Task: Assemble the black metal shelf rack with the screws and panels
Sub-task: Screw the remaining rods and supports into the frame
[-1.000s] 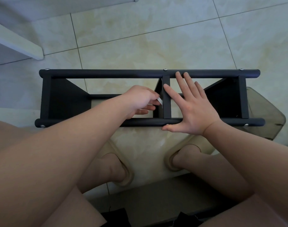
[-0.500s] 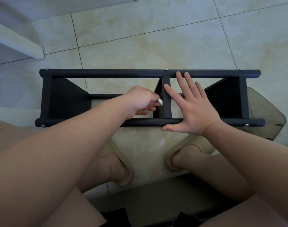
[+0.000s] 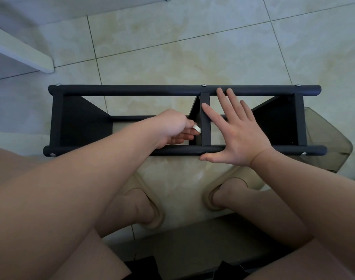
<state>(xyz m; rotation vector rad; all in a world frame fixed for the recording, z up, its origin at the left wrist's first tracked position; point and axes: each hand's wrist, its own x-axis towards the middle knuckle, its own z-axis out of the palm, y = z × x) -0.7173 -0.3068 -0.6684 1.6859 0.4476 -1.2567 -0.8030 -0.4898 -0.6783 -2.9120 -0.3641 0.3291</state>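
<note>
Left hand (image 3: 172, 128) pinches white piece (image 3: 197, 128) inside rack (image 3: 132, 90)

No readable text, labels, brands or numbers seen: none on the black rack (image 3: 132, 90), none on the floor tiles (image 3: 192, 47).

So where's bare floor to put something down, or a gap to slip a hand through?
Bare tiles beyond the far rail, right of the white furniture edge. The rack's left bay lets a hand pass. Crowded at the middle panel: left hand pinches a white piece, right hand lies flat.
</note>
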